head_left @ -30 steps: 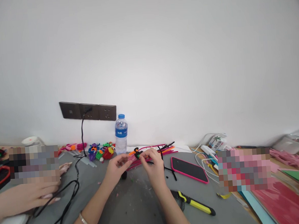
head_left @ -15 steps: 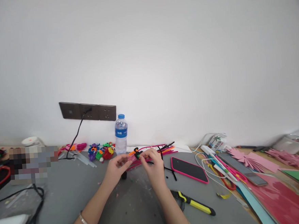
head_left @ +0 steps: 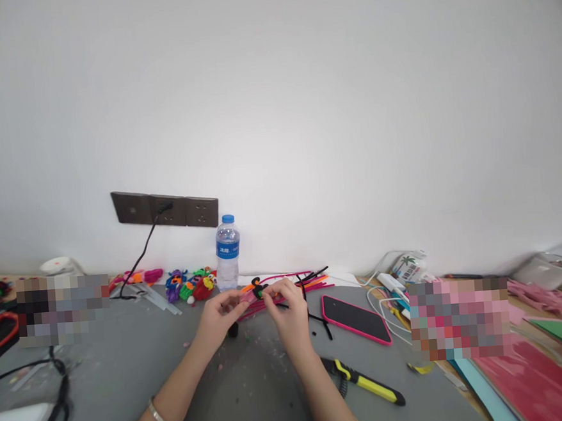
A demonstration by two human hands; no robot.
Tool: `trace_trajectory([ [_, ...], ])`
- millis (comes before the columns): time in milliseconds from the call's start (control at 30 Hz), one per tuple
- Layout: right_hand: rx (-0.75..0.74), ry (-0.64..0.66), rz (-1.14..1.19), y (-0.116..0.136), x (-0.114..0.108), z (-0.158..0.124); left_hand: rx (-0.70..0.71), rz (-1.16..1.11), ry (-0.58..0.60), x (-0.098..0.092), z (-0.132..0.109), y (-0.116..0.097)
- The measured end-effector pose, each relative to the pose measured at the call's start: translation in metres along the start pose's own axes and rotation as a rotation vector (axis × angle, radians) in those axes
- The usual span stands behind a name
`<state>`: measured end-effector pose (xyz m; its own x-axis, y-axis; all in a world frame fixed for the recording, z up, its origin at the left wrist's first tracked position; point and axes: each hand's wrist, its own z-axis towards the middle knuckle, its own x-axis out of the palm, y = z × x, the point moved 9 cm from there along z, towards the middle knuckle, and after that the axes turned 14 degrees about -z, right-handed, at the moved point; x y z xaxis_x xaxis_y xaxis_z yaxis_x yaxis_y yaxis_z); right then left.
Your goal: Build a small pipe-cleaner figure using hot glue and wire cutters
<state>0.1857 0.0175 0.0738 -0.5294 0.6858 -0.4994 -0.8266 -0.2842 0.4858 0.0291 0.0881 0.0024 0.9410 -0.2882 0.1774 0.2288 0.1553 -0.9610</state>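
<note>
Low at centre-right lies a cutter [head_left: 365,381]. Just above it, mid-frame, the left hand [head_left: 216,321] and right hand [head_left: 291,319] both pinch a pink pipe cleaner [head_left: 249,295] between fingertips. A phone [head_left: 356,319] lies to the right, with a bottle [head_left: 227,253] behind.

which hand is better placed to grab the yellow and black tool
Probably the right hand: the yellow and black tool lies just beside its forearm, while the left hand is farther off; both pinch the pink craft piece.
</note>
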Motion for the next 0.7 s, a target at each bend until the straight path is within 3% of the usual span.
trace_trajectory([
  [267, 0.055, -0.031, 0.067, -0.010, -0.002, 0.001, -0.106, -0.169, -0.045, -0.001, 0.002, 0.002],
  [700, 0.049, -0.002, 0.006, -0.006, 0.003, -0.001, -0.092, -0.103, -0.014, 0.000, 0.000, 0.004],
])
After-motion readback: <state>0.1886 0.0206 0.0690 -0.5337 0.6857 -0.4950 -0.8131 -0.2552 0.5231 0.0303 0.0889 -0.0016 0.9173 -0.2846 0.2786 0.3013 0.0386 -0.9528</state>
